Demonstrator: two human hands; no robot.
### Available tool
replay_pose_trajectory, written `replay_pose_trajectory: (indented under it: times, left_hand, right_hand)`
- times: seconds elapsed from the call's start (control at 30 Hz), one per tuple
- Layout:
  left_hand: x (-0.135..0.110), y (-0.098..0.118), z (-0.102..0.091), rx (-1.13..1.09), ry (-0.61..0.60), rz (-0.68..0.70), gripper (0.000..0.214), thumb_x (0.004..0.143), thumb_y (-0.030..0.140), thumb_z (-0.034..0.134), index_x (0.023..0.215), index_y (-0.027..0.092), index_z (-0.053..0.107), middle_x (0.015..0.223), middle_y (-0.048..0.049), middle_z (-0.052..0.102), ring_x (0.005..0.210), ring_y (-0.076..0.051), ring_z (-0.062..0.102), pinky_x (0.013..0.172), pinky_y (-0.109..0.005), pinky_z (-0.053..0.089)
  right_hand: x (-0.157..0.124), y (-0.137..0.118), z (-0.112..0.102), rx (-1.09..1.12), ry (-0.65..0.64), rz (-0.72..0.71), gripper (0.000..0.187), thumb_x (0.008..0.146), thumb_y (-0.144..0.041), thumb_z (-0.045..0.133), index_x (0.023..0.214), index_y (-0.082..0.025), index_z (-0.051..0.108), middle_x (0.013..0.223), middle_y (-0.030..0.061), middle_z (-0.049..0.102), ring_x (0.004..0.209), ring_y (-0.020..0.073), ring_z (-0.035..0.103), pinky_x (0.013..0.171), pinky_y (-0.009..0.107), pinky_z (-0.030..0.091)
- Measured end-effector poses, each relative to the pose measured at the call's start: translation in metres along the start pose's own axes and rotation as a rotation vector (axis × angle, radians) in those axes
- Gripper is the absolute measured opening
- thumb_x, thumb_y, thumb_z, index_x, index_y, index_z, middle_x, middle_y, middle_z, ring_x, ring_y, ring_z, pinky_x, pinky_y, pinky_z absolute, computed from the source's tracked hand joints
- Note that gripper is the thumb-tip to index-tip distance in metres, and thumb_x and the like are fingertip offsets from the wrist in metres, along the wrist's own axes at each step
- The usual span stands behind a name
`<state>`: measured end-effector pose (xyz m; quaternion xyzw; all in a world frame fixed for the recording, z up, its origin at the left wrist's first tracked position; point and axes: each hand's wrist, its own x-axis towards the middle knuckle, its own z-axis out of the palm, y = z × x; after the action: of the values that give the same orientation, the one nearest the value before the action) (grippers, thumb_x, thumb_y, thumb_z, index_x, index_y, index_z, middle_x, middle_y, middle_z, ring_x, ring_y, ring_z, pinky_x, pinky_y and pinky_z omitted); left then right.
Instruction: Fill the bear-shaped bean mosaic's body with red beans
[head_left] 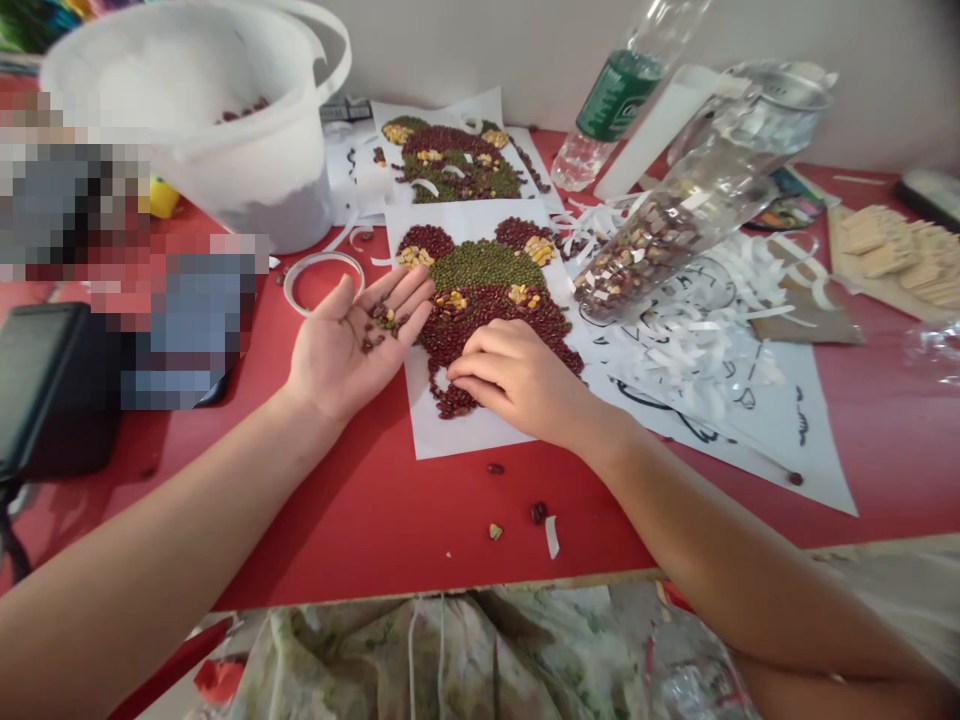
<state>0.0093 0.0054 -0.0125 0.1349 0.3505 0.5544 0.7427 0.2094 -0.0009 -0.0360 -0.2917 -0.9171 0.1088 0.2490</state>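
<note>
Left hand [352, 350]: open, palm up, cradling mixed loose beans [380, 328], just beside the bear-shaped red-and-green bean mosaic [487, 265].
Right hand [517, 385]: fingers pressed together on the mosaic; any pinch hidden.
Risk: a tilted palm or hard press could scatter beans.

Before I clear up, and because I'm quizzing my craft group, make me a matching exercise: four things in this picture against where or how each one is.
Column one
1. Left hand
2. Right hand
3. Clear plastic bottle of mixed beans
4. White plastic bucket

Column two
A. Lying tilted beside shredded white paper strips
B. Resting on the red, green and yellow bean mosaic
C. Standing on the red table, left of the mosaic
D. Open, palm up, with a few beans on it

Pairs: 1-D, 2-B, 3-A, 4-C
</note>
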Motion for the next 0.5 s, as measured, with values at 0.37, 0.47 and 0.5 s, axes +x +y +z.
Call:
replay_pose_trajectory:
  times: [0.37,0.47,0.5]
  left_hand:
    - [0.0008,-0.0006,-0.0008,0.073,-0.015,-0.011,0.055,0.104,0.038,0.025,0.149,0.009,0.037,0.147,-0.0101,0.057,0.136,-0.017,0.054,0.109,-0.025,0.048]
    - [0.0010,-0.0008,-0.0011,0.114,-0.009,0.010,0.056,0.104,0.040,0.023,0.149,0.011,0.038,0.143,-0.0091,0.060,0.140,-0.017,0.049,0.112,-0.026,0.045]
    - [0.0011,-0.0009,-0.0014,0.122,-0.012,0.013,0.056,0.104,0.040,0.023,0.150,0.012,0.038,0.143,-0.0088,0.060,0.141,-0.017,0.048,0.113,-0.027,0.044]
  right_hand:
    - [0.0025,-0.0050,0.0026,-0.151,-0.089,-0.089,0.027,0.100,-0.023,0.049,0.086,-0.017,0.071,0.083,0.0052,0.064,0.080,0.0176,0.051,0.075,0.033,0.035]
    - [0.0020,-0.0051,0.0028,-0.094,-0.072,-0.074,0.019,0.097,-0.021,0.055,0.090,-0.016,0.071,0.086,0.0056,0.064,0.081,0.0176,0.053,0.076,0.033,0.035]
    - [0.0022,-0.0052,0.0029,-0.077,-0.073,-0.070,0.017,0.096,-0.020,0.057,0.091,-0.015,0.071,0.086,0.0057,0.064,0.082,0.0175,0.053,0.076,0.032,0.036]
